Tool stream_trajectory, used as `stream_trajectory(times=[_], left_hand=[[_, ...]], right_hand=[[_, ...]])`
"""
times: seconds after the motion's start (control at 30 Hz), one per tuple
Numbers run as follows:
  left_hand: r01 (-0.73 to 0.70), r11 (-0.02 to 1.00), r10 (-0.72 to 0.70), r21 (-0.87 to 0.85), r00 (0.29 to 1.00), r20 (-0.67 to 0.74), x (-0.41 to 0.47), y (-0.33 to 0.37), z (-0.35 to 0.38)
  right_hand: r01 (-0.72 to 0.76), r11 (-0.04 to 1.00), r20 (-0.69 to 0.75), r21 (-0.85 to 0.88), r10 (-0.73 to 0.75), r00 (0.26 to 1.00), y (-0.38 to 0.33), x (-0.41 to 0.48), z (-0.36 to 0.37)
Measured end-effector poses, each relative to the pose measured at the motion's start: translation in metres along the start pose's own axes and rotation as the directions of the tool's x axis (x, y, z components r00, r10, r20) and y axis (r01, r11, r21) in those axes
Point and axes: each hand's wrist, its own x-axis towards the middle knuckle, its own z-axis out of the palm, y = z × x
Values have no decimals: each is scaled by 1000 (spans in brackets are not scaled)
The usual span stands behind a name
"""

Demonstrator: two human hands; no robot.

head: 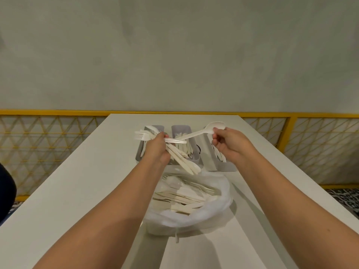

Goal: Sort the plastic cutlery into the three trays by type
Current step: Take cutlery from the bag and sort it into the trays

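Indoors, white table (77,191), grey wall (174,55) (left fingers (162,136) tight round cutlery bundle (184,162), right fingers (216,131) round spoon (194,134)).

Pale grey-green wall (174,55) behind; yellow-framed lattice railing (48,148) along its foot; long white table (68,191) in front; patterned floor (342,197) at right.

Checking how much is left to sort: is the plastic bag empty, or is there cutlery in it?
Not empty. The bag lies open on the table with a pile of white cutlery inside.
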Motion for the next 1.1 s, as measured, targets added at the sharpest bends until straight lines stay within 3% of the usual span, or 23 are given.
stream_trajectory(times=[0.2,0.33,0.43,0.53,0.63,0.83,0.97,1.1], left_hand=[[61,997,-68,52,987,143,5,-10,16],[104,991,-122,84,962,246,15,-10,13],[114,983,-155,140,934,323,21,-8,15],[61,972,-147,226,909,389,24,-6,17],[-1,961,-129,278,883,451,26,-2,17],[-44,948,-115,315,876,469,27,-1,16],[-74,938,-101,340,877,470,26,-3,18],[-103,929,-79,356,884,462,26,-8,22]], right_hand=[[81,981,-82,176,-67,994,-16,40,-10],[175,983,-255,-52,-183,949,-22,70,-24],[30,954,-298,-298,-122,947,-13,95,-29],[-106,828,-278,-551,-63,958,0,113,-28],[-132,705,-242,-697,-57,969,15,125,-30],[-157,583,-245,-797,-75,967,36,132,-35],[-87,456,-160,-886,-124,979,34,127,-37],[178,615,2,-768,-275,961,16,105,-15]])
